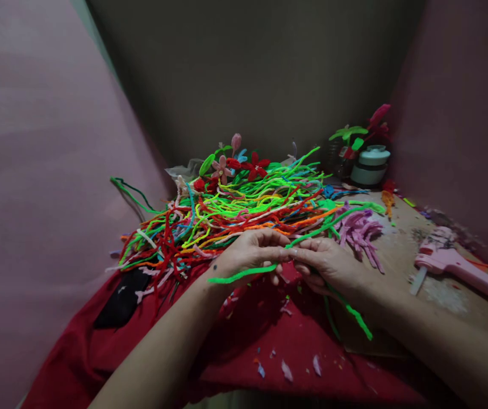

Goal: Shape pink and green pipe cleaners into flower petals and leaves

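Note:
Both hands meet over the front of the red cloth, fingertips pinched close together on green pipe cleaners (244,275). My left hand (254,250) is closed, thumb and forefinger pressed on the green strand, one end of which sticks out leftward past the wrist. Fingers of my right hand (324,261) are closed on the green pieces too; one length runs up to the right and another hangs below the palm. The exact crossing point is hidden by the fingertips. Just behind lies a large heap of coloured pipe cleaners (244,207).
A pink hot glue gun (452,262) lies on the board (397,238) at right. Pink pipe-cleaner pieces (361,230) lie beside the heap. Fuzzy flowers (255,166) stand behind it, a lidded jar (370,166) back right. A dark flat object (122,298) rests on the red cloth (269,352).

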### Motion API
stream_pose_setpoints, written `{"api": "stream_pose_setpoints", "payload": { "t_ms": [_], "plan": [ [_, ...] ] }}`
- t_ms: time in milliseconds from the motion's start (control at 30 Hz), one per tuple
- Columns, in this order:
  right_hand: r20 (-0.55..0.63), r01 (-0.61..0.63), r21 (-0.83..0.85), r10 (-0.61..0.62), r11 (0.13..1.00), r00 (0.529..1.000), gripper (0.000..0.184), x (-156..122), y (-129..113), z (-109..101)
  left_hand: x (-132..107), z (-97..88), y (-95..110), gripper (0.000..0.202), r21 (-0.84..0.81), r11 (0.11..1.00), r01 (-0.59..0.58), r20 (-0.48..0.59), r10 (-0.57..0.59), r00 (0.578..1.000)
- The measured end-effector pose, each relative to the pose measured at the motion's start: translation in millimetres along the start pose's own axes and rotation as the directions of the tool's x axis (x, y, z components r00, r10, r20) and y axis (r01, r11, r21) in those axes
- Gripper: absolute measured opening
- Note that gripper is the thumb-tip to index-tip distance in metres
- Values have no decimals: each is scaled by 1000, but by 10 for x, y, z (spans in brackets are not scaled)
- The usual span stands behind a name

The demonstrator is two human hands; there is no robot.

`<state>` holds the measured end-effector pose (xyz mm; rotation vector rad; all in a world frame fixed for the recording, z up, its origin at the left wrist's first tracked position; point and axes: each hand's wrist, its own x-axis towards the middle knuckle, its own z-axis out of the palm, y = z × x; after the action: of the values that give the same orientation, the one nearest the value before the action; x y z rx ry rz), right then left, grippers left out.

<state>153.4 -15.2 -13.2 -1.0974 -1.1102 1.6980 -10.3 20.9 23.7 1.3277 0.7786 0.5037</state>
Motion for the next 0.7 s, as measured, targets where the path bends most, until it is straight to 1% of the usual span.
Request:
{"api": "stream_pose_setpoints", "payload": {
  "t_ms": [100,200,267,400,533,633,700],
  "plan": [
    [29,-6,-39,7,999,1000,33,1,3,-1,1,28,-28,29,30,999,-37,-18,38,999],
    [44,-29,-60,32,998,999,41,-10,2,7,-1,46,-26,31,94,995,-25,5,24,1000],
    [63,-70,-38,72,997,995,41,-20,-10,12,0,48,-9,33,115,993,-20,26,17,1000],
    [85,-107,80,100,991,991,27,-35,-57,17,11,46,0,32,99,994,-55,26,53,998],
    [99,-128,136,115,982,988,18,-34,-76,3,25,59,-27,34,96,992,-76,6,76,997],
    [123,-155,195,133,968,983,12,-28,-57,-15,23,62,-37,31,84,995,-51,3,51,999],
    [140,-167,209,140,964,980,12,-29,-49,-20,18,55,-36,28,68,997,-25,8,25,1000]
  ]
}}
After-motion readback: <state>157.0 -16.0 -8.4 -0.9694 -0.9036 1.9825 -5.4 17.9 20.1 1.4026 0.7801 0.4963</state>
